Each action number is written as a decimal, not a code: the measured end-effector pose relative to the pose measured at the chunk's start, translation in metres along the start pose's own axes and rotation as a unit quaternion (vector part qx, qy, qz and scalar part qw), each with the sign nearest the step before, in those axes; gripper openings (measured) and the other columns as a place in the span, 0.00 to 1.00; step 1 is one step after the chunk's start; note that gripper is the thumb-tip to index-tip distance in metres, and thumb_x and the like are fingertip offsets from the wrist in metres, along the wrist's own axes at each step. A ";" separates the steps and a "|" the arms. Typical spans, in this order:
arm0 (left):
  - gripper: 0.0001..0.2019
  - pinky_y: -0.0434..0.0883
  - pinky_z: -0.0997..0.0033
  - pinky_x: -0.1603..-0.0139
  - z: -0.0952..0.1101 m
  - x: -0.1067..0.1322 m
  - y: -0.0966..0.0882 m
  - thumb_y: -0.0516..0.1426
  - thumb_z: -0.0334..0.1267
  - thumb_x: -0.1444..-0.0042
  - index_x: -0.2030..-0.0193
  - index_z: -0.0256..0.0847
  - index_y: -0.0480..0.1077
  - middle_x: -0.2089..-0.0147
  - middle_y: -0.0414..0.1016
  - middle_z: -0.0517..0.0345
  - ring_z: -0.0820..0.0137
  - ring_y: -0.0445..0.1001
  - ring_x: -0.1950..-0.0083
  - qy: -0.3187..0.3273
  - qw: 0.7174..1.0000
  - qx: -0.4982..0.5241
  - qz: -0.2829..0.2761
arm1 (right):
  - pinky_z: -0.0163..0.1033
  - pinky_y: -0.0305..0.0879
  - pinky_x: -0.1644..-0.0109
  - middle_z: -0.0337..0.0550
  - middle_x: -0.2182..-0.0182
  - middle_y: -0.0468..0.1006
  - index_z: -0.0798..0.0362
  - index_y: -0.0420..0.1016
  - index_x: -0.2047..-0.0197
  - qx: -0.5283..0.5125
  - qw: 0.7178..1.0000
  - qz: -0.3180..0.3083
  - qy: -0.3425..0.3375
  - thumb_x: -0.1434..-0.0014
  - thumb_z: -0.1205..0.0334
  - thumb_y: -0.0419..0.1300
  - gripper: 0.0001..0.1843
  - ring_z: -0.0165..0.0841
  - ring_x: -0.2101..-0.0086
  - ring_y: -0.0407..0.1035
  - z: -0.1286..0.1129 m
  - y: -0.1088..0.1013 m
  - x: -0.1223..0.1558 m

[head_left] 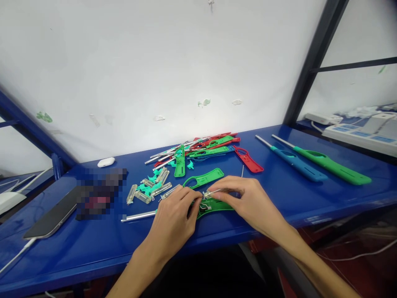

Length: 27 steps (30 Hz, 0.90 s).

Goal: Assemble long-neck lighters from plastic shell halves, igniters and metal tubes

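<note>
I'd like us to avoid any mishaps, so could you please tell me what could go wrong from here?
The small clear part pinched by the right hand might slip loose. The loose clear cases lie close to the left hand, which could knock them aside.

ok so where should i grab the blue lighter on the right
Probably the wide handle of the blue lighter, from above and the left: it lies flat, the green lighter runs alongside on the right, and the thin rod points toward the wall.
</note>
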<state>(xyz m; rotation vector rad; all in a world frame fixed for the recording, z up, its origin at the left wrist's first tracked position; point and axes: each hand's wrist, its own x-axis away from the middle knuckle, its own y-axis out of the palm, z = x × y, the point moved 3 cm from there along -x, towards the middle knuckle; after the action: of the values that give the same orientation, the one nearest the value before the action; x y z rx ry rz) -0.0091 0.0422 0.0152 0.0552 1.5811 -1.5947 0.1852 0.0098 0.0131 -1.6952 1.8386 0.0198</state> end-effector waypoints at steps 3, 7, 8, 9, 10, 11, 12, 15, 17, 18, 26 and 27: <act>0.09 0.74 0.57 0.48 -0.001 0.000 0.000 0.54 0.31 0.28 0.55 0.40 0.76 0.60 0.82 0.55 0.62 0.79 0.60 -0.001 1.000 0.003 -0.002 | 0.35 0.74 0.51 0.33 0.59 0.89 0.44 0.88 0.59 0.004 1.000 -0.003 -0.008 0.34 0.64 0.69 0.06 0.34 0.57 0.82 -0.001 0.000 0.000; 0.08 0.75 0.59 0.52 -0.001 0.000 -0.001 0.55 0.31 0.28 0.55 0.41 0.76 0.60 0.82 0.56 0.63 0.80 0.60 -0.002 1.000 0.011 -0.004 | 0.35 0.74 0.51 0.32 0.59 0.89 0.44 0.88 0.59 0.009 1.000 -0.010 -0.017 0.35 0.66 0.69 0.07 0.33 0.58 0.82 -0.002 0.001 -0.001; 0.08 0.75 0.59 0.53 -0.001 0.000 -0.002 0.55 0.31 0.28 0.55 0.41 0.77 0.60 0.82 0.56 0.63 0.80 0.60 -0.004 1.000 0.013 -0.004 | 0.35 0.74 0.51 0.32 0.59 0.89 0.44 0.88 0.59 0.010 1.000 -0.010 -0.018 0.35 0.66 0.69 0.07 0.33 0.58 0.82 -0.003 0.001 -0.001; 0.08 0.76 0.59 0.53 -0.001 0.000 -0.002 0.55 0.31 0.29 0.55 0.41 0.77 0.59 0.83 0.56 0.63 0.80 0.60 -0.007 1.000 0.013 -0.005 | 0.35 0.74 0.51 0.33 0.59 0.89 0.44 0.88 0.59 0.012 1.000 -0.009 -0.019 0.35 0.67 0.69 0.07 0.33 0.58 0.82 -0.003 0.001 0.000; 0.08 0.76 0.59 0.53 -0.001 0.000 -0.002 0.56 0.31 0.29 0.55 0.41 0.77 0.59 0.83 0.56 0.62 0.80 0.60 -0.010 1.000 0.014 -0.005 | 0.35 0.74 0.51 0.33 0.59 0.89 0.44 0.88 0.59 0.013 1.000 -0.006 -0.018 0.35 0.66 0.69 0.07 0.33 0.58 0.82 -0.003 0.001 0.000; 0.08 0.76 0.59 0.52 -0.001 0.000 -0.002 0.56 0.31 0.29 0.54 0.41 0.77 0.59 0.83 0.56 0.62 0.81 0.60 -0.014 1.000 0.013 -0.006 | 0.36 0.74 0.51 0.34 0.59 0.89 0.45 0.88 0.59 0.014 1.000 -0.001 -0.016 0.34 0.66 0.68 0.07 0.33 0.58 0.82 -0.003 0.001 0.000; 0.08 0.76 0.58 0.52 -0.001 0.000 -0.002 0.56 0.32 0.29 0.54 0.42 0.77 0.59 0.83 0.56 0.62 0.81 0.60 -0.018 1.000 0.013 -0.006 | 0.36 0.75 0.52 0.34 0.59 0.89 0.45 0.88 0.59 0.014 1.000 0.005 -0.011 0.34 0.65 0.68 0.06 0.34 0.58 0.82 -0.003 0.001 0.000; 0.07 0.77 0.57 0.50 -0.002 -0.001 -0.002 0.57 0.32 0.29 0.54 0.43 0.78 0.60 0.83 0.56 0.62 0.81 0.60 -0.028 1.000 0.012 -0.007 | 0.36 0.75 0.55 0.36 0.59 0.89 0.45 0.87 0.58 0.012 1.000 0.019 0.002 0.33 0.63 0.67 0.06 0.34 0.58 0.82 -0.002 -0.001 0.001; 0.07 0.77 0.56 0.49 -0.002 -0.001 -0.002 0.57 0.32 0.29 0.54 0.43 0.78 0.61 0.83 0.57 0.63 0.81 0.61 -0.031 0.999 0.012 -0.008 | 0.36 0.76 0.54 0.36 0.58 0.89 0.45 0.87 0.58 0.009 1.000 0.019 0.004 0.33 0.62 0.67 0.06 0.34 0.58 0.82 -0.001 -0.002 0.001; 0.07 0.77 0.56 0.49 -0.002 -0.001 -0.002 0.56 0.32 0.29 0.55 0.43 0.78 0.61 0.83 0.57 0.63 0.81 0.61 -0.031 0.999 0.011 -0.008 | 0.37 0.76 0.52 0.36 0.58 0.89 0.45 0.87 0.58 0.008 1.000 0.016 0.003 0.33 0.62 0.66 0.06 0.35 0.57 0.82 -0.002 -0.002 0.001; 0.08 0.76 0.58 0.50 -0.003 0.000 0.002 0.54 0.31 0.28 0.55 0.41 0.76 0.59 0.83 0.55 0.62 0.81 0.59 -0.008 1.000 0.012 -0.011 | 0.43 0.77 0.48 0.37 0.58 0.90 0.44 0.89 0.59 -0.003 1.000 -0.007 0.005 0.34 0.61 0.67 0.07 0.41 0.55 0.83 -0.002 -0.002 0.000; 0.08 0.76 0.58 0.51 -0.003 0.000 0.002 0.54 0.31 0.28 0.55 0.40 0.76 0.59 0.83 0.55 0.62 0.80 0.59 -0.007 1.000 0.012 -0.010 | 0.43 0.78 0.47 0.37 0.58 0.90 0.44 0.89 0.59 -0.003 1.000 -0.009 0.005 0.34 0.61 0.67 0.07 0.41 0.55 0.84 -0.002 -0.002 0.001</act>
<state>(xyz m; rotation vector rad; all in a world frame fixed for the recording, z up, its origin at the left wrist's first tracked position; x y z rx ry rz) -0.0093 0.0446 0.0126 0.0401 1.5570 -1.6263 0.1856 0.0081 0.0153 -1.7192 1.8310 0.0091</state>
